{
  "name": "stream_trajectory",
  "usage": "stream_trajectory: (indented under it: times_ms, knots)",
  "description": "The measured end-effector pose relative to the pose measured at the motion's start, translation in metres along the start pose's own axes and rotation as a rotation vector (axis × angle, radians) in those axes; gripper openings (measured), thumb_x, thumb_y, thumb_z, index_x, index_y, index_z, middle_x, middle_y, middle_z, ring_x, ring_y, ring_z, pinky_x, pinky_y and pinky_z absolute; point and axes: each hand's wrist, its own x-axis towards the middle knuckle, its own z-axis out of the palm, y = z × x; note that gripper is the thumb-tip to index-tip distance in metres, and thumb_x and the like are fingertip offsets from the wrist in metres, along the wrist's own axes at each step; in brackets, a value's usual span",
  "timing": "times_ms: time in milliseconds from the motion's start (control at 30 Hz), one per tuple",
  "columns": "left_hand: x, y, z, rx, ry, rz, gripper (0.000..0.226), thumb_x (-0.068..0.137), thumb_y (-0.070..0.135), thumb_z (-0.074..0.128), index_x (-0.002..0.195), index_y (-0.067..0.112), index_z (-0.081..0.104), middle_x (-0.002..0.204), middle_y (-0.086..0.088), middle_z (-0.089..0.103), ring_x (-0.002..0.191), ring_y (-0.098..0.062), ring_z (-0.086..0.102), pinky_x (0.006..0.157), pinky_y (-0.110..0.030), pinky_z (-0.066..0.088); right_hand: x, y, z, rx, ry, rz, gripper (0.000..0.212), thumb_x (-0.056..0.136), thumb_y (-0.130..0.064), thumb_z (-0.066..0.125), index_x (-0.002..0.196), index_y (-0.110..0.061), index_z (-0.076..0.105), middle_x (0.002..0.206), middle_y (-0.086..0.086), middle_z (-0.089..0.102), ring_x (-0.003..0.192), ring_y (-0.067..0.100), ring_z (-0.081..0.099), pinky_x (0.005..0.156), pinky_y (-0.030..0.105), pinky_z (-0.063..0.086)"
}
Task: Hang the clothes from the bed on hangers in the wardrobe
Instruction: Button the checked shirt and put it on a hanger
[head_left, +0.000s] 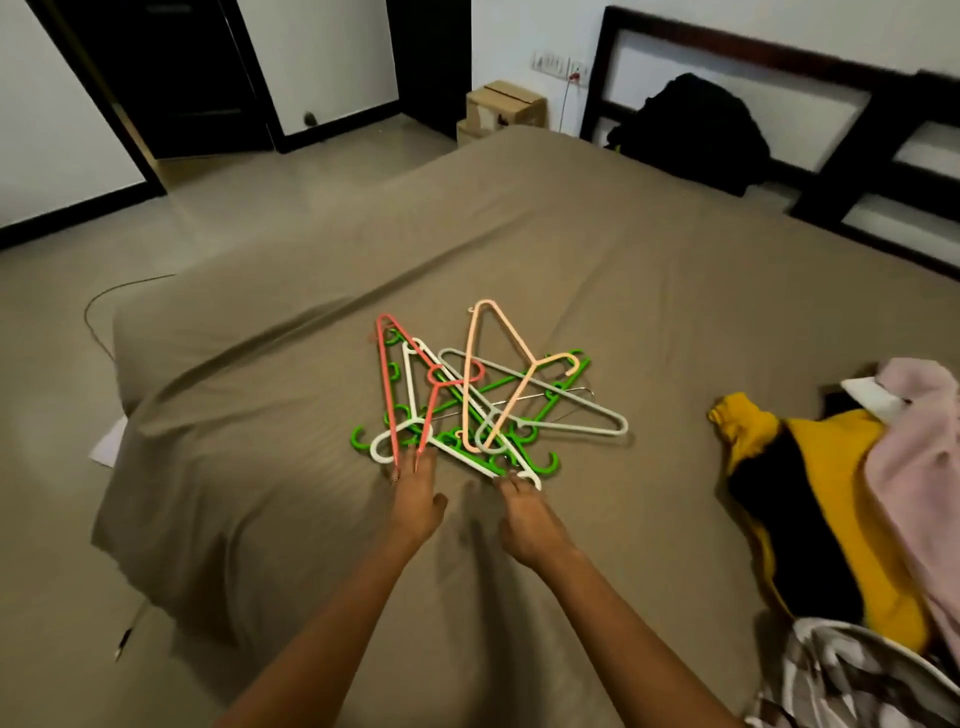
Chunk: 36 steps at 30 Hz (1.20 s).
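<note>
A tangled pile of plastic hangers (483, 405), pink, peach, white, grey and green, lies in the middle of the brown bed (519, 234). My left hand (415, 499) reaches to the pile's near edge, its straight fingertips touching the ends of the pink hanger (387, 384). My right hand (527, 519) is stretched beside it, fingertips at the tip of a white hanger (467, 457). A heap of clothes (841, 499), yellow-and-black and pale pink, lies on the bed at the right.
A black bag (691, 130) leans on the dark headboard (779, 62) at the back. Cardboard boxes (501, 106) stand on the floor by the wall. Dark-framed wardrobe doors (171, 78) are at the back left. A cable (104, 312) lies on the floor at left.
</note>
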Motion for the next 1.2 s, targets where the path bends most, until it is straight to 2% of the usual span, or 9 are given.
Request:
stream_trajectory:
  times_ms: [133, 233, 400, 567, 667, 767, 833, 967, 1200]
  knots:
    - [0.054, -0.046, 0.004, 0.283, 0.073, 0.149, 0.070, 0.056, 0.011, 0.081, 0.121, -0.003, 0.058, 0.119, -0.022, 0.062, 0.113, -0.037, 0.058, 0.093, -0.042, 0.048, 0.057, -0.021, 0.009, 0.044, 0.002, 0.020, 0.062, 0.082, -0.004, 0.051, 0.142, -0.004, 0.032, 0.149, 0.016, 0.029, 0.139, 0.028, 0.027, 0.110, 0.029, 0.024]
    - [0.063, -0.056, -0.004, 0.463, 0.113, 0.238, 0.023, 0.066, 0.018, 0.059, 0.081, 0.007, 0.073, 0.074, -0.008, 0.069, 0.072, -0.024, 0.069, 0.069, -0.033, 0.056, 0.072, -0.032, 0.020, 0.124, -0.017, 0.024, 0.061, 0.081, 0.000, 0.051, 0.139, 0.000, 0.034, 0.146, 0.018, 0.033, 0.137, 0.030, 0.030, 0.108, 0.024, 0.023]
    - [0.062, -0.065, 0.005, 0.497, -0.095, 0.183, 0.034, 0.096, 0.017, 0.039, 0.126, 0.014, 0.054, 0.133, -0.012, 0.044, 0.123, -0.033, 0.045, 0.101, -0.039, 0.036, 0.067, -0.034, 0.029, 0.222, -0.013, 0.102, 0.056, 0.083, -0.004, 0.054, 0.137, 0.001, 0.038, 0.141, 0.019, 0.043, 0.132, 0.028, 0.039, 0.103, 0.021, 0.025]
    - [0.036, -0.045, -0.015, 0.005, 0.043, 0.227, 0.006, 0.088, 0.015, 0.050, 0.087, 0.018, 0.055, 0.081, 0.007, 0.053, 0.082, -0.013, 0.056, 0.076, -0.038, 0.041, 0.058, -0.047, 0.020, 0.579, 0.116, 0.211, 0.035, 0.095, -0.020, 0.052, 0.126, -0.003, 0.052, 0.122, 0.010, 0.058, 0.118, 0.022, 0.053, 0.095, 0.025, 0.036]
    - [-0.003, -0.014, -0.014, -0.230, 0.125, 0.365, 0.026, 0.091, 0.027, 0.045, 0.098, 0.011, 0.064, 0.087, 0.017, 0.051, 0.083, 0.009, 0.052, 0.074, -0.009, 0.040, 0.054, -0.058, 0.005, 1.115, 0.093, 0.304, 0.016, 0.098, -0.023, 0.046, 0.095, -0.012, 0.058, 0.086, 0.005, 0.061, 0.078, 0.013, 0.060, 0.068, 0.024, 0.048]
    - [-0.053, 0.012, -0.001, -0.167, 0.113, 0.471, 0.023, 0.092, 0.032, 0.045, 0.110, 0.030, 0.059, 0.095, 0.013, 0.058, 0.084, 0.003, 0.057, 0.076, -0.012, 0.046, 0.033, -0.057, -0.014, 1.450, 0.079, 0.382, 0.007, 0.099, -0.005, 0.040, 0.100, -0.004, 0.047, 0.084, 0.013, 0.058, 0.051, 0.010, 0.064, 0.040, 0.021, 0.047]
    - [-0.085, 0.027, 0.012, -0.221, 0.107, 0.445, 0.020, 0.088, 0.040, 0.044, 0.105, 0.038, 0.055, 0.105, 0.013, 0.061, 0.083, -0.011, 0.062, 0.075, -0.033, 0.050, 0.007, -0.048, -0.026, 1.487, 0.026, 0.349, 0.019, 0.094, 0.010, 0.032, 0.104, -0.001, 0.044, 0.089, 0.014, 0.060, 0.051, 0.010, 0.067, 0.040, 0.021, 0.049]
    - [-0.135, 0.070, 0.018, -0.008, 0.076, 0.422, 0.026, 0.082, 0.041, 0.042, 0.103, 0.031, 0.054, 0.113, 0.003, 0.058, 0.050, -0.017, 0.062, 0.037, -0.028, 0.043, -0.053, -0.019, -0.045, 1.434, 0.046, 0.244, 0.034, 0.090, 0.013, 0.031, 0.102, -0.010, 0.054, 0.087, 0.007, 0.065, 0.046, 0.004, 0.056, 0.043, 0.017, 0.043]
    - [-0.183, 0.132, 0.053, -0.203, 0.113, 0.484, 0.037, 0.086, 0.041, 0.048, 0.112, 0.014, 0.051, 0.106, -0.009, 0.054, 0.082, -0.027, 0.062, 0.068, -0.036, 0.054, -0.188, 0.090, -0.065, 1.217, 0.447, 0.273, 0.037, 0.090, 0.018, 0.030, 0.104, -0.005, 0.055, 0.067, 0.001, 0.064, 0.037, 0.003, 0.043, 0.043, 0.015, 0.037]
